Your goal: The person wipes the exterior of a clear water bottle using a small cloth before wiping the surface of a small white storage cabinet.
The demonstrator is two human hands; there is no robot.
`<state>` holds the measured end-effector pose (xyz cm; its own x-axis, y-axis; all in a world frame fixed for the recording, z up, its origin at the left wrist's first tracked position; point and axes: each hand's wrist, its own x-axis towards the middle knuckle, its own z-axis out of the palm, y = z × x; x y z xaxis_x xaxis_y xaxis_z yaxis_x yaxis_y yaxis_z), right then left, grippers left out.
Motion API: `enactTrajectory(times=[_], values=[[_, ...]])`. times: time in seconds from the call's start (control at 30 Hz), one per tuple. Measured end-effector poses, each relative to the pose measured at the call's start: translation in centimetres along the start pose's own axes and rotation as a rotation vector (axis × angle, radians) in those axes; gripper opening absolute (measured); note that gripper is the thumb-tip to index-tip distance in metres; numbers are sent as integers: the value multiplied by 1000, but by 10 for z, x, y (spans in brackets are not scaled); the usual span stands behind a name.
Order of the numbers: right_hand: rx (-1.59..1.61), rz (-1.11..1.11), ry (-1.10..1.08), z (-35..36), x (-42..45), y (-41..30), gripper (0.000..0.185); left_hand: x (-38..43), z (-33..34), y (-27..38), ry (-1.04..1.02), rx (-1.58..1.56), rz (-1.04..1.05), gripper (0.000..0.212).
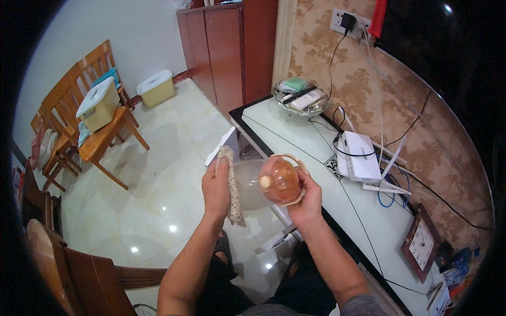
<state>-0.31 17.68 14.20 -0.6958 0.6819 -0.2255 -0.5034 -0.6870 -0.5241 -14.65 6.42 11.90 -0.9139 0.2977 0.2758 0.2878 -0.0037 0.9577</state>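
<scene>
My right hand (309,196) grips a clear, rounded container (248,185) by its orange-tinted domed end (285,179), which has a pale round knob and a light rim around it. The container is held tilted in the air over the front edge of the TV cabinet, and its far end points left. In my left hand (216,189) is a beige spotted cloth (234,197), pressed by the fingers against or close beside the container's left end. Whether the cloth touches the container cannot be told. A drawer of the cabinet appears pulled out below my hands.
On the glass-topped cabinet (269,130) stand a glass bowl (302,100) of small items, a white router (361,154) with cables, and a framed clock (421,243). Wooden chairs (106,138) line the left, one bearing a lidded yellow bin (99,110). Another bin (157,93) sits on the floor.
</scene>
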Motion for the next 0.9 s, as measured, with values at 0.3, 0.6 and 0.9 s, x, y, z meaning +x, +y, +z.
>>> enactTrajectory(times=[0.3, 0.6, 0.9], values=[[-336, -138, -641, -11, -4, -18, 55, -9, 4, -5, -417, -450, -531, 26], [-730, -262, -662, 0, -13, -25, 100, -20, 1, -22, -546, -715, -870, 29], [-908, -193, -879, -10, -3, -24, 102, -23, 2, 21, -641, -764, -862, 37]])
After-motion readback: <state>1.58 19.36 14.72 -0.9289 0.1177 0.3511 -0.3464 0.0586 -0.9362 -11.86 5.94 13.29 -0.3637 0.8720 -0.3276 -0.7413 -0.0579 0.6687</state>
